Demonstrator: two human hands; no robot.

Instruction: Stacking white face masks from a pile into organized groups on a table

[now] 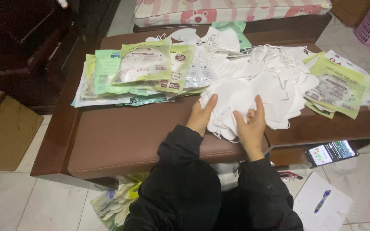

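Masks [253, 81], white and loose, lie heaped on the far right of the brown surface [120, 137], between the green packets [146, 68] at the far left and more packets [339, 85] at the right edge. I judge I am gathering a small stack off the near side of the heap; the next move calls for squaring its edges and lifting it free without snagging the ear loops. My left hand [202, 115] lies open and flat against the stack's left side, fingers straight, touching but not gripping. My right hand [251, 124] is half curled, thumb and fingers pinching the front masks. A phone [331, 152] sits on the lower shelf at the right; a pen [322, 201] lies on paper [322, 205] on the floor.
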